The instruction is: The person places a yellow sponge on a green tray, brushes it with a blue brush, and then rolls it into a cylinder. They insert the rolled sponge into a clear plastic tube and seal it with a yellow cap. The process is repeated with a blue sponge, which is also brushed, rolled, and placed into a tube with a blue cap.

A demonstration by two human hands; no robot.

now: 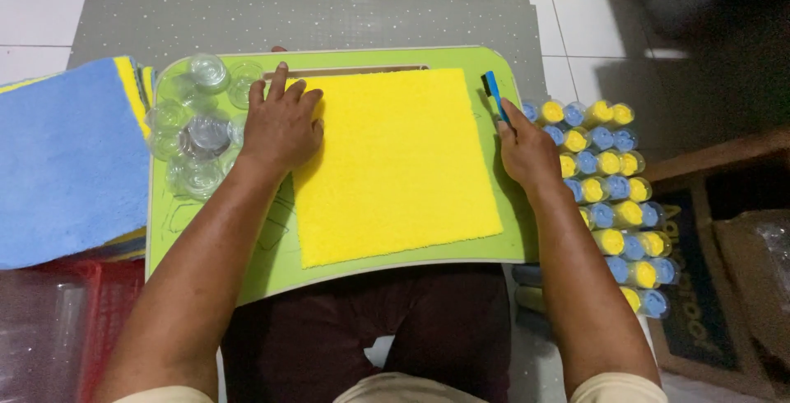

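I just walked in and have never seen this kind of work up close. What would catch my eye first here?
First, the bright yellow cloth spread flat on the green lap tray, with the left hand pressing its left edge. The right hand holds a small blue tool at the tray's right edge. Rows of yellow and blue rolled cloths in clear tubes lie to the right, empty clear tubes cluster on the tray's left, and stacked blue cloths sit far left.
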